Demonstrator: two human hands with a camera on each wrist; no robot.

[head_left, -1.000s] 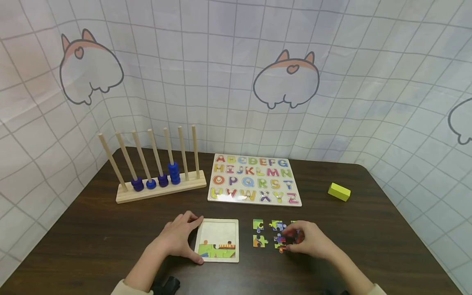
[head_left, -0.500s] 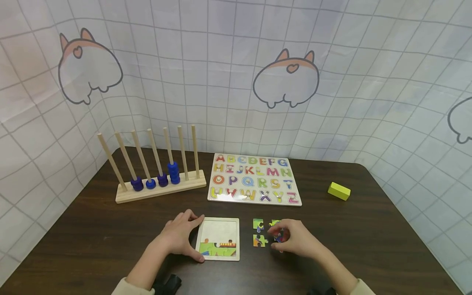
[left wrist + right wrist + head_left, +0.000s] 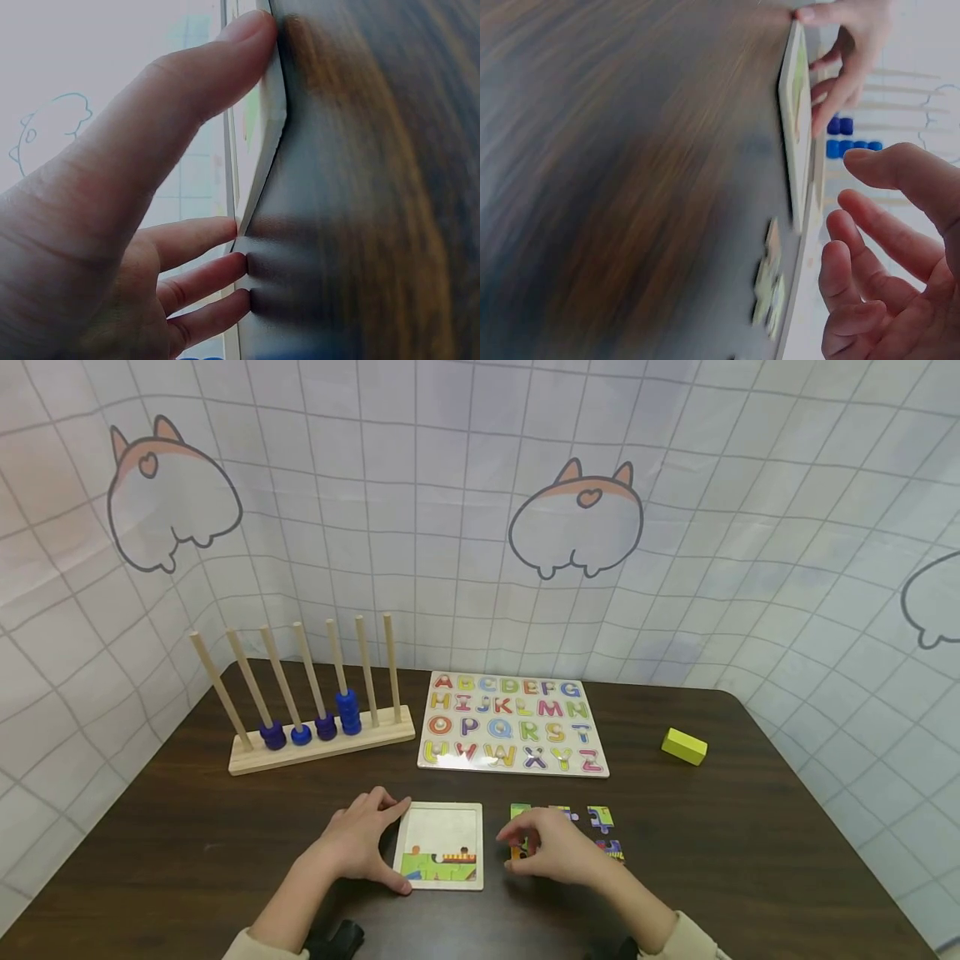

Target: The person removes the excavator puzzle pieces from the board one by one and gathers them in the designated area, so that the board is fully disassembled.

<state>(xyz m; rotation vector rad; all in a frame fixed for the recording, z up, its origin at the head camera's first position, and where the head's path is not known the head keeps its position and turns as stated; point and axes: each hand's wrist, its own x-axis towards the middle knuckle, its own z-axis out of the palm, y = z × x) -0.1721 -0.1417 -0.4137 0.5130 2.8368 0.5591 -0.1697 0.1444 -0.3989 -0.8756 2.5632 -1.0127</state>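
Note:
A square wooden puzzle tray (image 3: 444,886) lies flat, joined pieces (image 3: 442,868) filling its lower part. My left hand (image 3: 358,843) grips the tray's left side, thumb at the near corner and index finger at the far one. The left wrist view has this hand (image 3: 112,195) against the tray's edge (image 3: 262,142). To the right of the tray, my right hand (image 3: 558,847) hovers with bent, parted fingers above loose puzzle pieces (image 3: 602,817), partly hiding them. Nothing shows between the fingers of this hand (image 3: 900,277) in the right wrist view; loose pieces (image 3: 769,277) lie beyond.
Behind the tray lies an alphabet board (image 3: 513,772). A wooden peg stand (image 3: 322,753) with blue beads stands at the back left. A yellow block (image 3: 684,747) rests at the right of the dark table (image 3: 720,843). A white gridded curtain (image 3: 427,527) surrounds the table's back.
My right hand has moved left over the loose pieces, uncovering those at the right and covering the left ones. My left hand keeps its grip on the tray.

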